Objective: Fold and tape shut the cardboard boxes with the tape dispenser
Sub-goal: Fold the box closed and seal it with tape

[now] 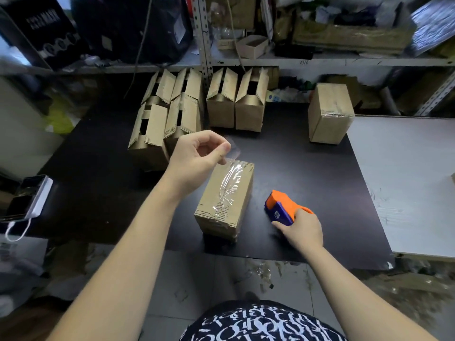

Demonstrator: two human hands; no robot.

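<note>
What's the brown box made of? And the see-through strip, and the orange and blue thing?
The brown rectangular box looks like matte cardboard: dull, flat brown. The clear tape strip pinched by the left hand seems thin glossy plastic film: it wrinkles and glints. The orange and blue tape dispenser held by the right hand is probably smooth moulded plastic, given its even bright colours.

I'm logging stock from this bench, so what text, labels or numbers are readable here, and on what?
No text reads with certainty.
On the black box, upper left: white capitals, too blurred.
On the shelf edge: handwritten marks, too small.
On the tape dispenser: small label, illegible.
On the cardboard box under the tape: dashed print, no words.
On the shirt: white script-like pattern, unreadable.
</note>
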